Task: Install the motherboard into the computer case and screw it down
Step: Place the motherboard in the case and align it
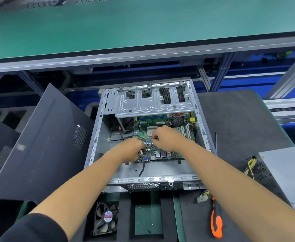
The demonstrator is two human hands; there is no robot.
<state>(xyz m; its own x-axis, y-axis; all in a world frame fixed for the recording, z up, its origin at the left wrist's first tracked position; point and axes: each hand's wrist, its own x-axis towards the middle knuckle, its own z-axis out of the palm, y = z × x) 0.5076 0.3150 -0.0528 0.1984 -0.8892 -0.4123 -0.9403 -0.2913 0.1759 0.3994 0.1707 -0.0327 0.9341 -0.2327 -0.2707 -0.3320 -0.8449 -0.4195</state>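
Note:
An open grey computer case (pixel 97 130) lies on its side on a dark foam pad. The green motherboard (pixel 162 149) lies flat inside it, below the silver drive cage (pixel 153 102). My left hand (pixel 134 151) is over the board's near left corner, its fingers curled round a white plug with a black cable (pixel 142 167) that runs toward the case's near edge. My right hand (pixel 165 137) hovers over the board's middle with fingers curled, pinching something too small to identify. An orange-and-black screwdriver (pixel 216 222) lies on the pad at the near right.
The dark side panel (pixel 38 145) leans at the left of the case. A power supply (pixel 281 173) with yellow wires sits at the right. A case fan (pixel 105 218) rests in a foam slot near me. A green bench top (pixel 125 28) runs across the back.

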